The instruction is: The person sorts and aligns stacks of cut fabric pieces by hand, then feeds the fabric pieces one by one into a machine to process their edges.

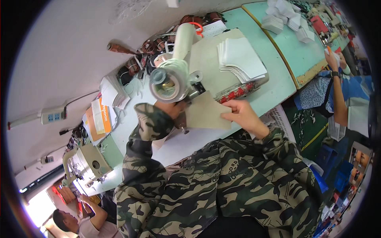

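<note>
My right hand (247, 117) pinches the right edge of a flat beige-grey piece of sheet material (205, 113) between thumb and fingers. The piece lies at the front of a sewing machine (168, 85), whose rounded pale head stands over the pale worktable. Close under that head is my left hand (171, 108), beside the piece's left edge. Its fingers are mostly hidden by the machine and the piece, so their grip does not show. Behind the piece, a stack of white cut pieces (242, 59) rests on the machine's broad beige bed (204, 51).
A red-smeared bar (238, 92) runs along the bed's front edge. More white pieces (114, 92) and an orange notebook (102, 116) lie left. Thread spools and a screwdriver (119, 48) line the wall. Another machine (89, 164) stands lower left; co-workers sit at both sides.
</note>
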A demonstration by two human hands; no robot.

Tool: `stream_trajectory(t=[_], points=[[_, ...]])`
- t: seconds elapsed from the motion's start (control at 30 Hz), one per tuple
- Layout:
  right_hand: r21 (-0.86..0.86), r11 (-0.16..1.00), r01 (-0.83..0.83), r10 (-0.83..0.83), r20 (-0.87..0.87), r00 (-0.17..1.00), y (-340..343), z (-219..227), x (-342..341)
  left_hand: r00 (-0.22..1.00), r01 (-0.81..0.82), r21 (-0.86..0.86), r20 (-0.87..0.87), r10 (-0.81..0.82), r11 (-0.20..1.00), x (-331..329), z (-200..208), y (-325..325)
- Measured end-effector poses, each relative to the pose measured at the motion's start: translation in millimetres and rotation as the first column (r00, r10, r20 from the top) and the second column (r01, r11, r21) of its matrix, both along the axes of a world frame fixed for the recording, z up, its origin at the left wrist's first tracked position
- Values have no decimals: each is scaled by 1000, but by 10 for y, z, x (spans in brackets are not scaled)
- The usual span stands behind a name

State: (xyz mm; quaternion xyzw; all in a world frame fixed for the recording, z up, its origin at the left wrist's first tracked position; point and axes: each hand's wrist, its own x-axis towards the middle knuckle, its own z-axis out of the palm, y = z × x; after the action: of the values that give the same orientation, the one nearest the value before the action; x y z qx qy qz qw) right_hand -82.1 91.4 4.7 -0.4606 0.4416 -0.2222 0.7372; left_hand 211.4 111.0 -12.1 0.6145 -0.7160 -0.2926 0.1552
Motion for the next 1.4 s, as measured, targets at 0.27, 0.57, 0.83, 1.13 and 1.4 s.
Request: stream_trajectory(t=[0.27,0.57,0.83,1.13,1.4], points=[[-761,290,-580,-492,-638,592,-748,495,-317,771,-99,262,630,-92,960,673,-294,865],[-732,583,-353,87,-375,923,-59,131,213,997,-27,63,80,22,998,591,147,823],[-745,529,-405,111,-413,904,-234,150,365,958,53,358,-281,53,932,259,347,141],[-585,271,-764,239,-728,643,-997,265,697,986,162,-181,52,-155,970,-31,291,-67],[-399,836,-377,281,-278,918,-353,56,290,682,172,686,-601,417,707,37,329,512]])
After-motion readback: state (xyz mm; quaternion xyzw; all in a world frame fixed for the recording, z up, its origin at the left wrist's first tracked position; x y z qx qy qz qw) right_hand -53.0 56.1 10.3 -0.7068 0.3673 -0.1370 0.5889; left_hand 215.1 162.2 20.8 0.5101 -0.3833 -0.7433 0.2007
